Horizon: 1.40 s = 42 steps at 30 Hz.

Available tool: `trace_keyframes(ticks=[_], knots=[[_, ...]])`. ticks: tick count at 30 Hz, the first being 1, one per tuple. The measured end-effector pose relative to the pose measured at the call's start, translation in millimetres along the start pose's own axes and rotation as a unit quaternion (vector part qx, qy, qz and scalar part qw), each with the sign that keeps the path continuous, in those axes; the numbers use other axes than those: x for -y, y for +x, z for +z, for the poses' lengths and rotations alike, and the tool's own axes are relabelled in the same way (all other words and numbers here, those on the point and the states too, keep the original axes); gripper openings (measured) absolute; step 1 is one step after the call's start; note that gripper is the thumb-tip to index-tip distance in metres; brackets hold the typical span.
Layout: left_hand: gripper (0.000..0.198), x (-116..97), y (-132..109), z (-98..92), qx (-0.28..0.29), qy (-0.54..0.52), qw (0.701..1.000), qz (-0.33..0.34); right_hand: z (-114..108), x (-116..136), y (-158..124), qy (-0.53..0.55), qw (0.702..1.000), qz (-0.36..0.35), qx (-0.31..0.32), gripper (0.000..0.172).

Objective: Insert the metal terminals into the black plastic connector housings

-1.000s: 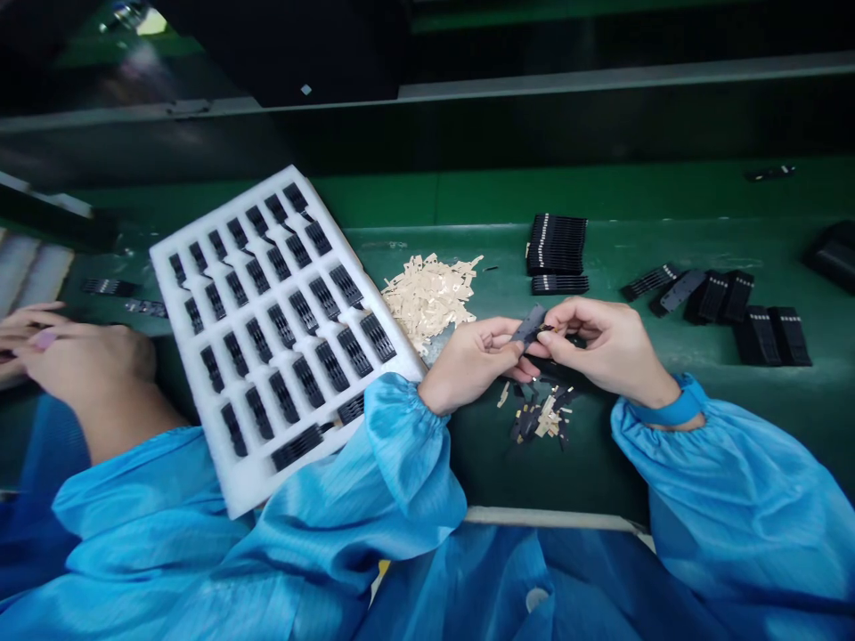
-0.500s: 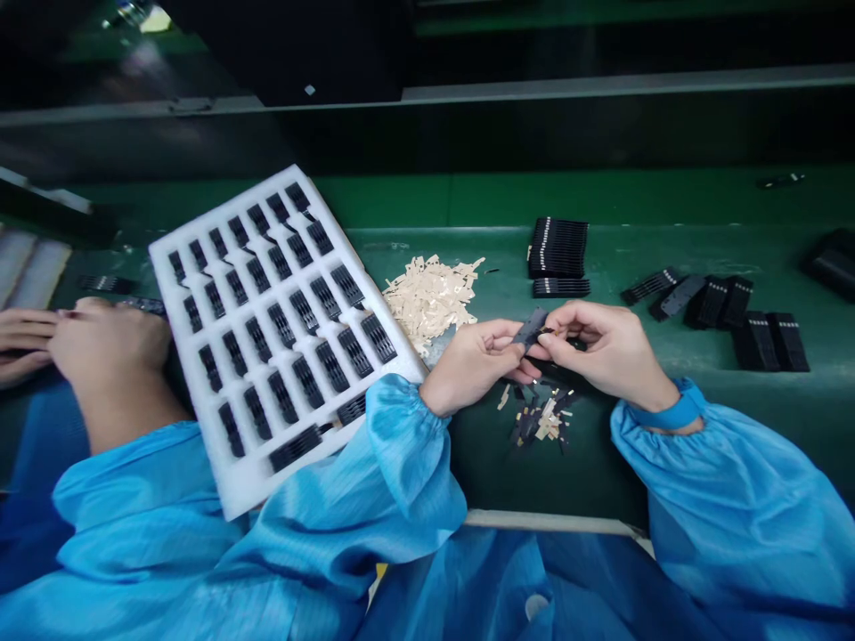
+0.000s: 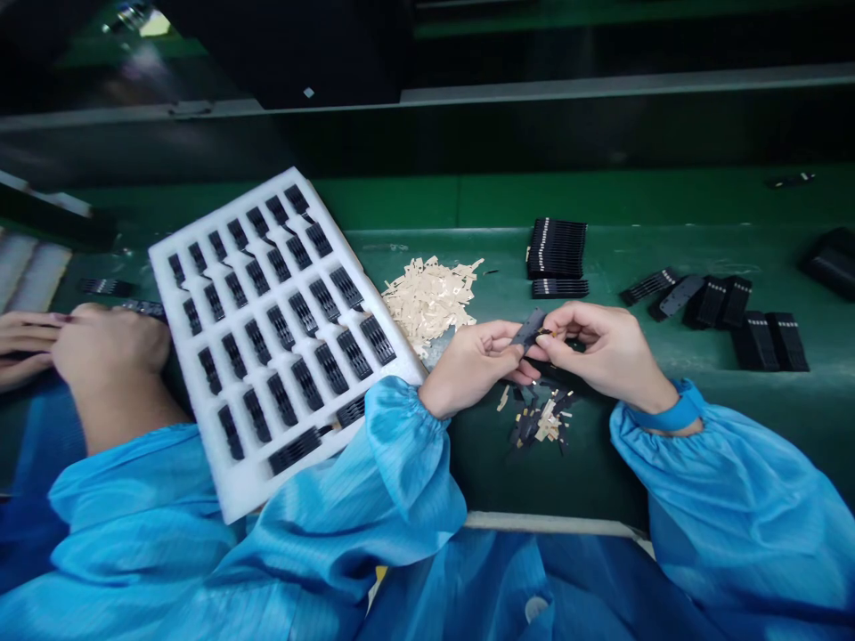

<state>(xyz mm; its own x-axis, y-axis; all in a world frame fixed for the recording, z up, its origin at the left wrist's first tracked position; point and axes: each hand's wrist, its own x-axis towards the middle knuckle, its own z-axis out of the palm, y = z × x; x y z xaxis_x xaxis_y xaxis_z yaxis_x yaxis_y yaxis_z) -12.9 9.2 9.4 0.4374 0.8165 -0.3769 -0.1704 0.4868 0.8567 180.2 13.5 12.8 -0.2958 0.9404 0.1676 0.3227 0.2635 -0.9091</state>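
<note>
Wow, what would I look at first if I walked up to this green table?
Your eye would likely land on the big white foam tray full of black pieces, left of the middle of the green workbench. Just right of it lies a messy pile of pale beige scraps. Below that, the left hand and right hand pinch a small flat black strip between their fingers.

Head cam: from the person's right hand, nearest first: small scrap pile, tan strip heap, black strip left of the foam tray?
From the right hand:
1. Small scrap pile: just below and left.
2. Tan strip heap: further left.
3. Black strip: far left, beyond the foam tray.
</note>
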Motion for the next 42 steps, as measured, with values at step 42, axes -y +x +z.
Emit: trace_keyframes(ticks=[42], knots=[[0.042, 3, -1, -0.6, -0.046, 0.036, 0.997, 0.043, 7, -1, -4, -0.168, 0.975, -0.038, -0.139, 0.014]])
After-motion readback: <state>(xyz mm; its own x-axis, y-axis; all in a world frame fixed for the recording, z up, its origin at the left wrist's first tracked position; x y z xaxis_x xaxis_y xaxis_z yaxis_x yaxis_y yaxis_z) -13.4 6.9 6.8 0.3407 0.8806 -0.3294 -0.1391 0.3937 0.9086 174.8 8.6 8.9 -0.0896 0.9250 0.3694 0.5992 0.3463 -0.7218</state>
